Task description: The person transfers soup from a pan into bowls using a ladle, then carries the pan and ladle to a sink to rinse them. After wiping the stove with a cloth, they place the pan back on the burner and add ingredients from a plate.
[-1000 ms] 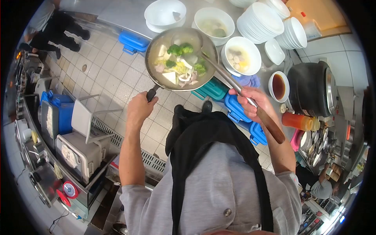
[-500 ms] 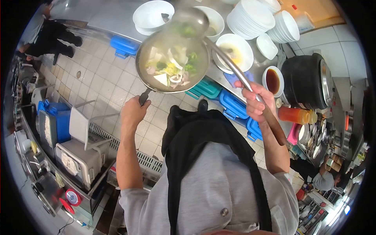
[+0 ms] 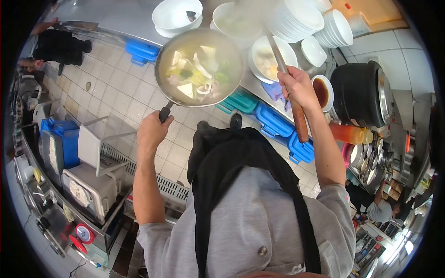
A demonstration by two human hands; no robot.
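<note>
My left hand (image 3: 154, 130) is closed around the black handle of a round pan (image 3: 168, 48). Broth, white tofu-like pieces, mushroom-like strips and green vegetables (image 3: 197, 74) lie in the steaming pan, partly blurred. In my right hand (image 3: 300, 87) is the handle of a ladle (image 3: 301, 124), its brown grip end pointing down toward me. Steam hides the ladle's head above the bowls. Just left of that hand, a white bowl (image 3: 291, 52) holds pale pieces. Another white bowl (image 3: 217, 17) beyond the pan is half veiled by steam.
An empty-looking white bowl (image 3: 174, 16) with a dark spot, stacked bowls (image 3: 299, 18) and a sauce bowl (image 3: 330, 88) stand on the metal counter. A black round pot (image 3: 359, 95) is at right. Blue lidded bins (image 3: 273, 121) sit below. Other people (image 3: 62, 44) stand farther off.
The ladle has swung from over the pan to the right, over the bowls, its handle steeper. Pale pieces now show in the right bowl. The pan has shifted slightly left.
</note>
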